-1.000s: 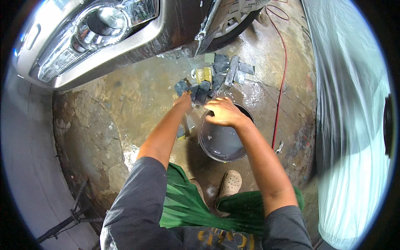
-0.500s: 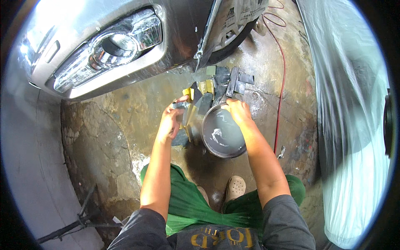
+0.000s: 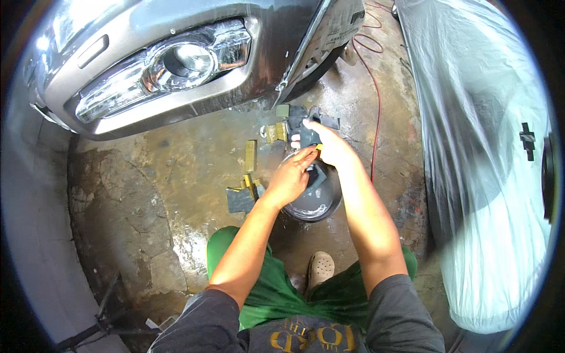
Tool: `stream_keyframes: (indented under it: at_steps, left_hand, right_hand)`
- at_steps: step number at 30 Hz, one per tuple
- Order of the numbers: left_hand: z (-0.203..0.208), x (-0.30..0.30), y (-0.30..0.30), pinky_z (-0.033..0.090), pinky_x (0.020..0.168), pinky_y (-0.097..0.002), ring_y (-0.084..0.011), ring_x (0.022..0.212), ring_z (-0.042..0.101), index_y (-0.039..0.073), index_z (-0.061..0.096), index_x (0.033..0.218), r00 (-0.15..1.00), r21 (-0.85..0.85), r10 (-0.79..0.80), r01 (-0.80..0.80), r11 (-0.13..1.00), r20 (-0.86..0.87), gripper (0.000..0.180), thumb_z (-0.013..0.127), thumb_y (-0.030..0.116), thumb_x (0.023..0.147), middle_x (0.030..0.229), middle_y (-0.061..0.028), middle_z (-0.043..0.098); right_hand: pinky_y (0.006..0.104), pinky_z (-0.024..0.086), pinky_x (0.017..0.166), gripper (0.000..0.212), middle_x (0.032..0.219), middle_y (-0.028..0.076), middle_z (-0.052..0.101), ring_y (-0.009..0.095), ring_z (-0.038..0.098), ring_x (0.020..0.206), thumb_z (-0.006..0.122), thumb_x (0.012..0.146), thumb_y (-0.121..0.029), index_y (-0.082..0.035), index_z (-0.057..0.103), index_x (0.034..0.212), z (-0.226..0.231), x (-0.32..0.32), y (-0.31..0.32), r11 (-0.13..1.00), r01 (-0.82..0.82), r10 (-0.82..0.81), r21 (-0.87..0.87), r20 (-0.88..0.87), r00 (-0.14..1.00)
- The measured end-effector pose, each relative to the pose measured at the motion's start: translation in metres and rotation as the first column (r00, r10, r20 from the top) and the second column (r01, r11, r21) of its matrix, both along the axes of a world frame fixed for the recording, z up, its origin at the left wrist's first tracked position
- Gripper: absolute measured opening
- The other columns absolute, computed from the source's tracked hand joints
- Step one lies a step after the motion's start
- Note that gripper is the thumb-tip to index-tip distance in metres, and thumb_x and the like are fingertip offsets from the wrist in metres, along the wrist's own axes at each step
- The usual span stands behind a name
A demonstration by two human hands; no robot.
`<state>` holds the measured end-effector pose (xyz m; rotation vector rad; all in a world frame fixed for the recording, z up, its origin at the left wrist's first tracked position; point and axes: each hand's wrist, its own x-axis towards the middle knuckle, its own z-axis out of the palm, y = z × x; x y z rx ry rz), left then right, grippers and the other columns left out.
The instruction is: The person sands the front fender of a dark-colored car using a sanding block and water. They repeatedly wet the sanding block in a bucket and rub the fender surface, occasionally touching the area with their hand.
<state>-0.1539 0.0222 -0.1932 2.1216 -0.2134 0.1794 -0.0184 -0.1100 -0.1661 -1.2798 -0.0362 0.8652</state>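
Observation:
Both my hands are close together above a round grey bowl [image 3: 312, 210] of cloudy liquid on the wet floor. My right hand [image 3: 335, 148] is closed on a dark sheet [image 3: 309, 136] that looks like sandpaper, with a small yellow edge showing beside it. My left hand [image 3: 289, 181] has its fingers pressed together near that yellow edge. A second dark, bent sheet [image 3: 316, 175] hangs by the left fingers over the bowl; the grip itself is partly hidden. Beyond the hands lie several dark sheets and yellowish blocks [image 3: 275, 132].
A grey car bumper with its headlight [image 3: 182, 62] stands ahead on the left. Left of the bowl lie a yellow block [image 3: 251, 156] and a dark square sheet [image 3: 239, 200]. A red hose [image 3: 378, 117] runs along the floor; plastic sheeting [image 3: 482, 194] hangs on the right.
My right hand has left the bowl's rim and now grips a dark sheet. My left hand has moved right from the yellow pieces to over the bowl. The view has shifted slightly.

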Motion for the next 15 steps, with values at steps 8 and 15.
stream_keyframes:
  at_steps: [8, 15]
  left_hand:
    - [-0.086, 0.033, 0.036, 0.064, 0.064, -0.0350, -0.0213, 0.088, 0.070, 0.004, 0.054, 0.144, 0.756, -0.425, 0.585, -0.652, 0.628, -0.295, 0.041, 0.055, 0.024, 0.109, 0.120, -0.0168, 0.069]
    - [-0.120, 0.026, 0.010, 0.048, 0.103, -0.0490, -0.0464, 0.118, 0.064, -0.002, 0.052, 0.146, 0.627, -0.222, 0.683, -0.776, 0.591, -0.375, 0.046, 0.054, 0.017, 0.105, 0.130, -0.0310, 0.063]
  right_hand:
    - [0.0405, 0.060, 0.073, 0.053, 0.100, 0.010, 0.065, 0.022, 0.066, 0.083, 0.062, 0.103, -0.048, -0.004, 0.056, 0.131, 0.075, 0.022, -0.060, 0.924, 0.135, -0.116, -0.358, 0.073, 0.991]
    - [0.0495, 0.049, 0.104, 0.050, 0.132, 0.023, 0.066, 0.042, 0.064, 0.117, 0.042, 0.110, -0.038, 0.002, 0.066, 0.126, 0.042, 0.018, -0.076, 0.152, 0.014, 0.871, -0.988, 0.141, 0.470]
